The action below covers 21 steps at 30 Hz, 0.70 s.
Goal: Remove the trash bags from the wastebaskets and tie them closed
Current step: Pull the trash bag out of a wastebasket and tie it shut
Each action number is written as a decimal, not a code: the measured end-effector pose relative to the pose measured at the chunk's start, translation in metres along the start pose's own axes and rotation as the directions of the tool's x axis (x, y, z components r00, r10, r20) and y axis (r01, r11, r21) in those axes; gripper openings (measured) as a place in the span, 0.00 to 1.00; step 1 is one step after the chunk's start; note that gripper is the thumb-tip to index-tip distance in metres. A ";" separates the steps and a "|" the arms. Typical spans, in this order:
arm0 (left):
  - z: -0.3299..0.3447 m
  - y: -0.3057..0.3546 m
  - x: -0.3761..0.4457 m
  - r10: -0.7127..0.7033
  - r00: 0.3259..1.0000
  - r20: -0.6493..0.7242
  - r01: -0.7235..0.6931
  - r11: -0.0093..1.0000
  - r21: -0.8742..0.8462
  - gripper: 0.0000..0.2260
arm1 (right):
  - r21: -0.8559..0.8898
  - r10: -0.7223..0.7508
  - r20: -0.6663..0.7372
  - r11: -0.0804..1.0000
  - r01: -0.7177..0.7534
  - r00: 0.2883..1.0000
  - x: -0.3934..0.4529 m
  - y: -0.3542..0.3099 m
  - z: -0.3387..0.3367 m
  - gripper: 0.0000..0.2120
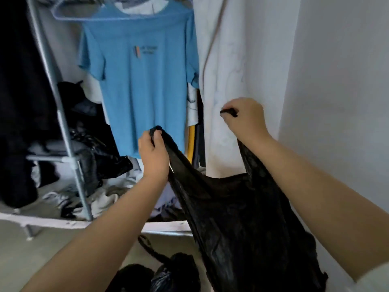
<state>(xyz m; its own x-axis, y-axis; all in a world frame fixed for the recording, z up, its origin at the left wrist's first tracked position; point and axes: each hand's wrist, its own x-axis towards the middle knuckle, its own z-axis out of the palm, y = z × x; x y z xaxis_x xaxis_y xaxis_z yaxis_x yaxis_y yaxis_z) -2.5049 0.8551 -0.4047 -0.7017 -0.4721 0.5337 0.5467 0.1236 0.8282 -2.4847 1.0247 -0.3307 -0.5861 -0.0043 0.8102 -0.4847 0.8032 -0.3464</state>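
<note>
The left hand (154,153) and right hand (244,118) each grip a handle of the thin black plastic trash bag (242,211), lifted clear; next comes crossing the handles to knot them.

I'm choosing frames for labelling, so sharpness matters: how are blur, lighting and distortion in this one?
Head view: light is soft and dim, without glare; motion blur smears the metal rack pole and the print on the blue T-shirt; both hands, left hand and right hand, are fairly sharp; the black trash bag is mostly featureless dark; wide-angle stretch enlarges the forearms.
</note>
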 end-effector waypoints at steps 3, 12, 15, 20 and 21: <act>-0.045 0.037 0.021 0.097 0.995 -0.013 -0.097 0.995 0.000 0.12 | 0.211 -0.044 -0.033 0.976 0.050 0.998 0.020 -0.058 0.017 0.08; -0.185 0.050 0.017 0.070 0.994 -0.087 -0.061 0.993 0.104 0.13 | 0.695 0.116 0.161 0.692 -0.196 0.980 -0.021 -0.152 0.103 0.06; -0.240 0.025 0.008 -0.001 0.993 -0.116 0.032 0.964 0.266 0.12 | 0.740 0.130 0.249 0.614 -0.275 0.960 -0.059 -0.173 0.145 0.10; -0.330 -0.021 -0.010 -0.083 0.972 -0.221 0.171 0.892 0.418 0.13 | 0.730 0.046 0.357 0.609 -0.310 0.933 -0.130 -0.234 0.213 0.05; -0.348 -0.030 -0.013 -0.104 0.966 -0.236 0.199 0.882 0.427 0.13 | 0.724 0.036 0.360 0.620 -0.304 0.932 -0.143 -0.246 0.225 0.05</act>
<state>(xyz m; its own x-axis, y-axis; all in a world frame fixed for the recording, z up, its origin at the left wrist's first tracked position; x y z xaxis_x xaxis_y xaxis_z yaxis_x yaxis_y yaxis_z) -2.3532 0.5537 -0.4965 -0.6274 -0.6747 0.3888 0.1470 0.3877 0.9100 -2.4283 0.6939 -0.4675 -0.7976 -0.1901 0.5724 -0.5923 0.0678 -0.8029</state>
